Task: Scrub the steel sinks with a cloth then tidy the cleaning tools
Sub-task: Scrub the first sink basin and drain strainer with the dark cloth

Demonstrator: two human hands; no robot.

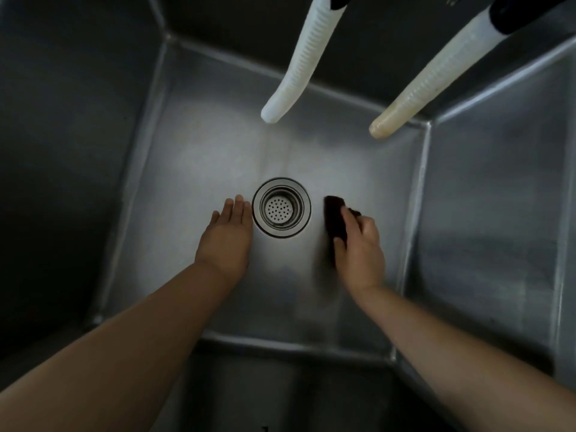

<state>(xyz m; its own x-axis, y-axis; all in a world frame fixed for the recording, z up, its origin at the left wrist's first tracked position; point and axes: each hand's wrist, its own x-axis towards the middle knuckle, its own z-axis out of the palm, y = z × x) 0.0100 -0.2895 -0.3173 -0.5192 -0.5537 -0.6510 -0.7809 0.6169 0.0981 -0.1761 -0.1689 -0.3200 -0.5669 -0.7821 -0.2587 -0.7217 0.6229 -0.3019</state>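
The right hand (361,244) holds a dark cloth (335,219) on the floor of the steel sink (199,145), just to the right of the round drain strainer (281,207). Its grip is closed around the cloth: the fingers curl over the right side and the thumb presses on the near edge. The left hand (227,235) lies flat on the sink floor at the left of the strainer, with straight fingers, and it holds nothing.

The cloth looks folded into a long pad. Its long axis goes from near to far, a little tilted, and the free end points to the far wall, toward the two white hoses (299,63) that hang above.

I judge that the scrubbing is going on. The steel looks smooth and maybe wet, so the flat left hand can slip if the person leans on it. The cloth is close to the strainer, so a wide stroke can catch its rim and pull the cloth out of the grip. The corners of the sink are easy to miss.
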